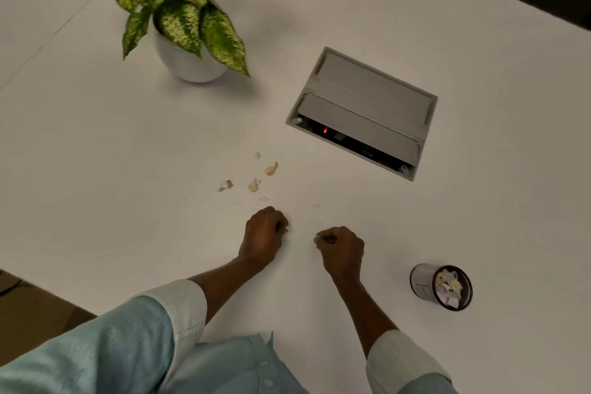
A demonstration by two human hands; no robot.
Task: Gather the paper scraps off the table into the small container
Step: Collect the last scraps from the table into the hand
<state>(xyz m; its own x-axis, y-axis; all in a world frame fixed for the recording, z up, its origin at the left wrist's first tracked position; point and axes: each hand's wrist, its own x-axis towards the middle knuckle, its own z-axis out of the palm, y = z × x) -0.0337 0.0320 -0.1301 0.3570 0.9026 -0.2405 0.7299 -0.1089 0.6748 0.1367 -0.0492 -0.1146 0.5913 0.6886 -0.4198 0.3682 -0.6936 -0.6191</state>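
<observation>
I saw both my left hand [264, 233] and right hand [339, 249] curled shut, holding what I could not tell, some scraps [252, 181] left on the table [128, 169], more already in the cup [443, 286].

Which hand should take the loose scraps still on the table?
Left. The left hand sits just below the scraps; the right hand is farther away, nearer the small container.

You're wearing a light blue button-up shirt [224, 365], sleeves [179, 313] rolled to the forearms showing paler lining, small matching buttons.
</observation>
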